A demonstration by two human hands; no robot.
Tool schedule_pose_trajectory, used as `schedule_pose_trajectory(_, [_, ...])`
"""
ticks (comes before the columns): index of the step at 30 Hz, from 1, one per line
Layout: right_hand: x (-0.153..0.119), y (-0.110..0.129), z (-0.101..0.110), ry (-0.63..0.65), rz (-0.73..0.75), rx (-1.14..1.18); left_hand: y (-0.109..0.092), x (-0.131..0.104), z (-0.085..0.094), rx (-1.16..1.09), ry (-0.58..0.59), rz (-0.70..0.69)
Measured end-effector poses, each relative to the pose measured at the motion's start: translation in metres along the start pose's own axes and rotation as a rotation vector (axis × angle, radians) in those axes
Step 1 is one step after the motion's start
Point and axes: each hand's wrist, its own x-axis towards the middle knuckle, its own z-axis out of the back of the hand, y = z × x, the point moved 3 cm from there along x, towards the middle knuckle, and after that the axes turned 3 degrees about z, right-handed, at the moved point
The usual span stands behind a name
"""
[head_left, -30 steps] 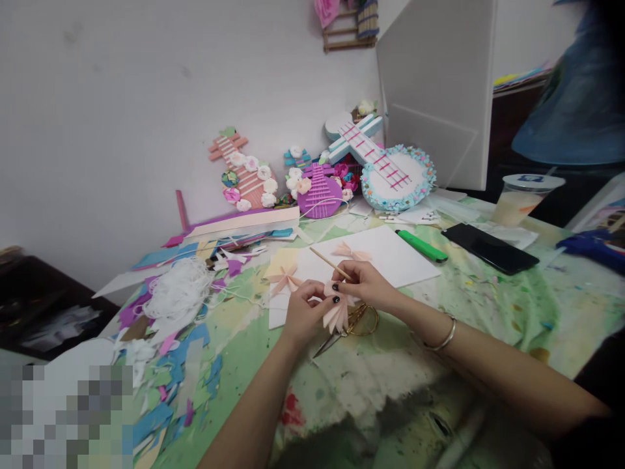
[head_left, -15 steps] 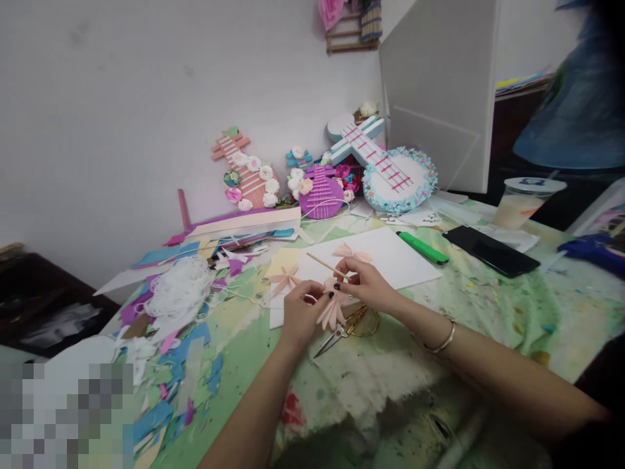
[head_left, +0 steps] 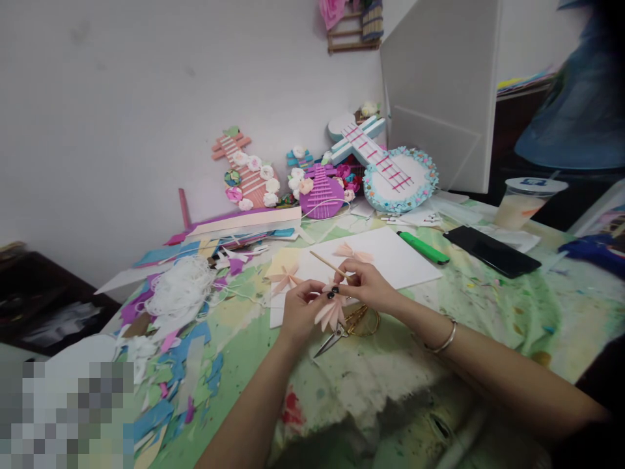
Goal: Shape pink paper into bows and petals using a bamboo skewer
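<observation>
My left hand pinches a peach paper flower, whose petals fan downward below the fingers. Closed beside it, my right hand has a thin wooden stick between its fingers, the free end pointing up and left. The right thumb presses on the flower too, thumb against thumb. Gold-handled scissors lie on the table just beneath the flower, partly hidden by it. Two more peach paper pieces rest on the white board: a cut flower left of my hands and another flower behind them.
A green utility knife, a black phone and a lidded cup are on the right. White string and paper scraps cover the left. Decorated instrument models, including a white one, lean against the wall.
The two thumbs have come together over the flower. The stick has shifted slightly to the right with my right hand.
</observation>
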Motion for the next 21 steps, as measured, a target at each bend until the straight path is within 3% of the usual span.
schedule_pose_trajectory(5, [0.0,0.0,0.0,0.032,-0.012,0.002,0.0,0.0,0.001,0.032,-0.018,0.004])
schedule_pose_trajectory(9, [0.0,0.001,0.001,-0.014,0.03,-0.059,-0.008,0.0,0.004,0.216,-0.122,-0.106])
schedule_pose_trajectory(13, [0.0,0.005,0.001,-0.033,0.064,-0.121,-0.013,-0.001,0.003,0.285,-0.154,-0.149])
schedule_pose_trajectory(17, [0.0,0.008,0.003,-0.022,0.07,-0.134,-0.015,-0.001,0.003,0.213,-0.152,-0.166])
schedule_pose_trajectory(21, [0.001,0.01,0.002,0.032,0.079,-0.086,-0.015,0.002,0.004,-0.001,-0.11,-0.124])
